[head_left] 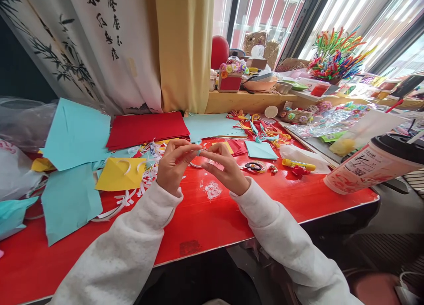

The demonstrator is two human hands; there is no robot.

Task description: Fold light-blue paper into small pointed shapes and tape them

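Note:
Both of my hands meet at the fingertips over the red table (205,225). Between thumb and forefinger my left hand (174,163) pinches a small light-blue paper piece (196,142), mostly covered by the fingers. My right hand (225,161) reaches in from the other side, its forefinger at the same piece and its thumb a little lower. How firmly the right fingers grip it is hard to see. Below the hands lies a patch of white scraps (212,190). A yellow paper square (121,174) rests left of my left hand.
Light-blue sheets (71,203) and white paper strips (127,198) cover the left side. Behind lies a red paper stack (149,129). To the right are light-blue squares (261,150), a yellow glue tube (298,165), a black-handled tool (253,166) and a tilted lidded cup (367,168).

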